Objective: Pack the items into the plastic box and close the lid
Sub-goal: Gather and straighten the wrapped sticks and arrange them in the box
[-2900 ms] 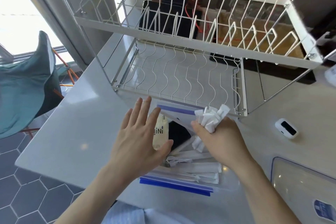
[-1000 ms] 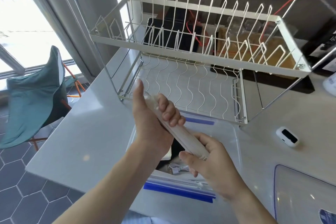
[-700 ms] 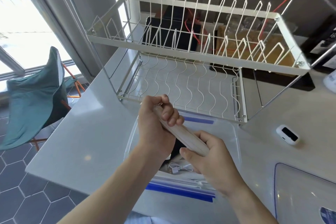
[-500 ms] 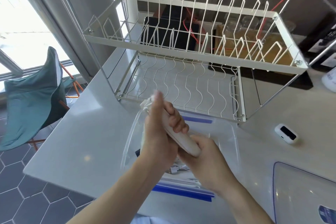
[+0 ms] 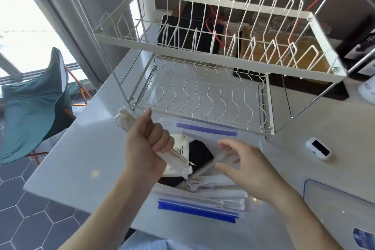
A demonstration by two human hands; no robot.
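My left hand (image 5: 147, 146) grips a bundle of paper-wrapped chopsticks (image 5: 125, 121), held slanting above the left part of the clear plastic box (image 5: 250, 138). My right hand (image 5: 245, 165) hovers over the box with its fingers spread and relaxed, holding nothing. Inside the box lie a white tissue pack (image 5: 181, 148), a black flat item (image 5: 200, 153), a white cable (image 5: 200, 185), more wrapped sticks (image 5: 227, 199) and blue-edged zip bags (image 5: 207, 129). The box's clear lid (image 5: 336, 211) lies on the counter at the lower right.
A white two-tier dish rack (image 5: 213, 71) stands just behind the box. A small white device (image 5: 319, 148) lies to the right on the counter. The counter's left edge drops to a tiled floor with a teal folding chair (image 5: 34, 99).
My right hand has let go of the chopstick bundle and moved right, fingers spread. My left hand now holds the bundle alone, shifted a little left.
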